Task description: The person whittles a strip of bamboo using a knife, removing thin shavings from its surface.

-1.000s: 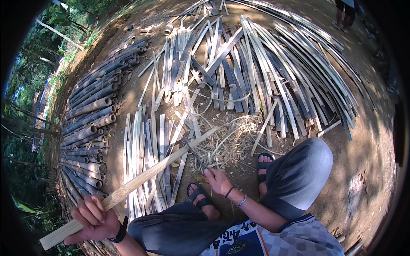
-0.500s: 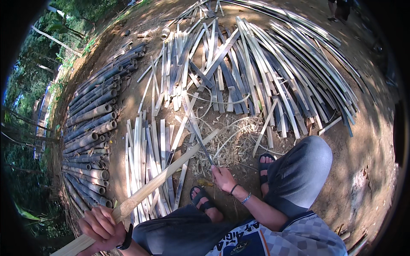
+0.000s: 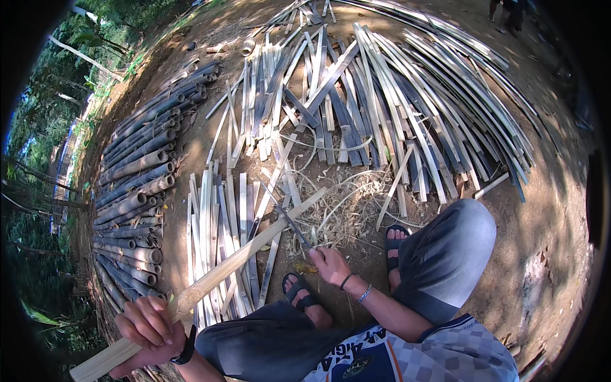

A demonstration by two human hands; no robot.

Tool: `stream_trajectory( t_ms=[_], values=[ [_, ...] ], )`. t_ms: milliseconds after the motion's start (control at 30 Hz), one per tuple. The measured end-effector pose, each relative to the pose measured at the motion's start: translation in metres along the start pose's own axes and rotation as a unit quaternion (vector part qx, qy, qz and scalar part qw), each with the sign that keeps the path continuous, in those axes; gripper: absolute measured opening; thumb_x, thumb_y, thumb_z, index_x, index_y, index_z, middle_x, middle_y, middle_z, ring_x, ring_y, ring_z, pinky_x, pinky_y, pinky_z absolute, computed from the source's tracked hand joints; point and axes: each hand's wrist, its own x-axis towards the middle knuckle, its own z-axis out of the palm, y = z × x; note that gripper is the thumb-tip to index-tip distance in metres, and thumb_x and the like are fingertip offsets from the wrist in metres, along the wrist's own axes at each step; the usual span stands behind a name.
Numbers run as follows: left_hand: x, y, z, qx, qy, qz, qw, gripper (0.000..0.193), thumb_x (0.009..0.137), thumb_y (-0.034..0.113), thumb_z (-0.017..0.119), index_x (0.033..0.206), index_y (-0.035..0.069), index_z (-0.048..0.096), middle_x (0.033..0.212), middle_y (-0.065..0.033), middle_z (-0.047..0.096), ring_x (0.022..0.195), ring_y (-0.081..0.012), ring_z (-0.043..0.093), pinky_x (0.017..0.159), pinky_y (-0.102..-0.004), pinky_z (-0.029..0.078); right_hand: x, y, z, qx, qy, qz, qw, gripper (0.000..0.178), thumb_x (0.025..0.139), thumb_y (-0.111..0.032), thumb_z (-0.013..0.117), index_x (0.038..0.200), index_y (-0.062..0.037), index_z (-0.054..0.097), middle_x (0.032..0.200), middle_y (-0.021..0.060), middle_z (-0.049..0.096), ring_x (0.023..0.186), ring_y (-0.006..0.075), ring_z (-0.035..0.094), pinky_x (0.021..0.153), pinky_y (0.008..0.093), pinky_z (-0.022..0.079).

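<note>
At the lower left, my left hand [image 3: 149, 331] is wrapped round a pale split bamboo strip [image 3: 235, 261]. The strip slants from the lower left corner up toward the middle, over other strips. My right hand [image 3: 330, 265] is closed on the handle of a long thin knife [image 3: 289, 219]. Its dark blade points up and left, crossing the bamboo strip near the upper end; whether they touch I cannot tell. Curled pale shavings [image 3: 344, 204] lie on the ground beyond my right hand.
Split bamboo strips [image 3: 433, 121] spread in a wide fan ahead, with a smaller bundle [image 3: 213, 229] at the near left. Whole bamboo poles [image 3: 137, 204] are stacked at the left. My sandalled feet [image 3: 302, 296] and bent knee [image 3: 455, 254] frame the shavings. Another person's legs [image 3: 503, 13] show at the far right.
The knife has swung so that its blade leans further left, across the bamboo strip. My right hand has moved slightly left, and my left hand has shifted a little down the left side.
</note>
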Motion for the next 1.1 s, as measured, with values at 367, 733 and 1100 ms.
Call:
stream_trajectory(
  t_ms=[367, 733, 1100],
  values=[
    [-0.006, 0.001, -0.002, 0.019, 0.025, 0.010, 0.999, 0.070, 0.068, 0.081, 0.050, 0.043, 0.019, 0.031, 0.033, 0.0045, 0.035, 0.030, -0.0071, 0.034, 0.080, -0.0324, 0.046, -0.026, -0.044, -0.009, 0.042, -0.057, -0.058, 0.996, 0.046, 0.092, -0.041, 0.046, 0.080, 0.0017, 0.058, 0.067, 0.0242, 0.057, 0.070, 0.0426, 0.058, 0.061, 0.0448, 0.045],
    [-0.006, 0.000, 0.008, 0.065, 0.097, 0.034, 0.993, 0.072, 0.072, 0.080, 0.046, 0.040, 0.018, 0.030, 0.031, 0.0053, 0.036, 0.027, -0.0070, 0.038, 0.067, -0.0272, 0.045, -0.020, -0.046, -0.007, 0.061, -0.044, -0.008, 0.997, 0.052, 0.092, -0.045, 0.044, 0.079, 0.0028, 0.058, 0.067, 0.0241, 0.058, 0.070, 0.0412, 0.059, 0.064, 0.0453, 0.044],
    [-0.001, -0.001, 0.002, -0.010, -0.010, 0.011, 1.000, 0.071, 0.069, 0.082, 0.048, 0.043, 0.019, 0.029, 0.032, 0.0048, 0.035, 0.029, -0.0074, 0.031, 0.083, -0.0361, 0.046, 0.003, 0.011, 0.011, 0.098, -0.002, 0.029, 0.995, 0.047, 0.095, -0.040, 0.043, 0.069, -0.0008, 0.052, 0.050, 0.0058, 0.047, 0.047, 0.0165, 0.048, 0.050, 0.0350, 0.040]
  ],
)
